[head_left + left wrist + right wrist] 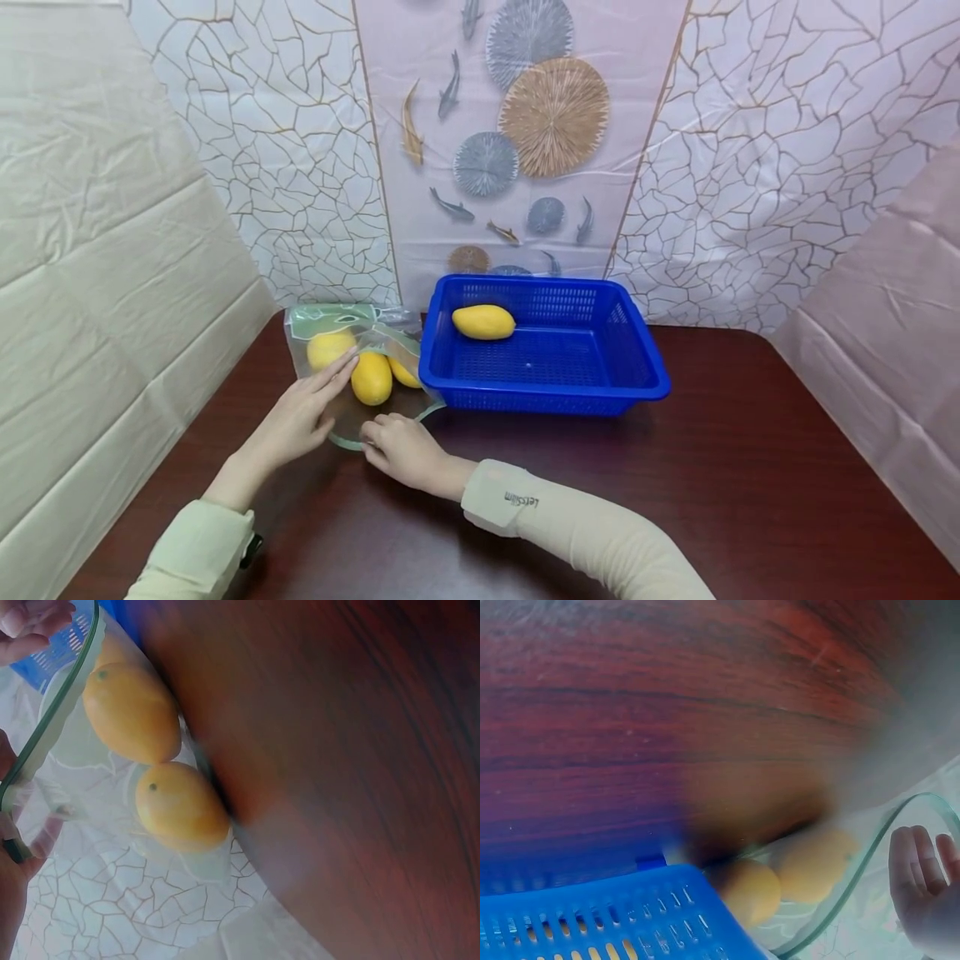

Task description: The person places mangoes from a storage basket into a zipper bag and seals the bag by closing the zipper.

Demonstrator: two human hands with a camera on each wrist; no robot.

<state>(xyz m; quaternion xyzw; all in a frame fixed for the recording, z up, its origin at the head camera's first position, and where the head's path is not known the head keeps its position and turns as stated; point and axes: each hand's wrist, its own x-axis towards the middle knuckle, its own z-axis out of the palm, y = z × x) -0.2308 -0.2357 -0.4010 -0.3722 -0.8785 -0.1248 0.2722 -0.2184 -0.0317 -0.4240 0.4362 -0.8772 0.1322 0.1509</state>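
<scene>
A clear plastic bag (pixel 300 340) with a green rim lies at the basket's left, its mouth toward me. Several yellow mangoes (pixel 372 379) show in it, two of them large in the left wrist view. My left hand (pixel 294 419) lies along the bag's left side, fingers straight and together, thumb apart near the rim. With bent fingers, my right hand (pixel 405 450) grips the front rim; its fingertips are partly hidden. From the left wrist, the green rim (pixel 56 705) runs between the two hands.
A blue plastic basket (pixel 536 393) stands right of the bag and holds one mango (pixel 483 322). Both sit on a dark red wooden table (pixel 750 467). Patterned cloth (pixel 315 150) hangs behind, and pale cloth walls (pixel 97 275) flank the sides.
</scene>
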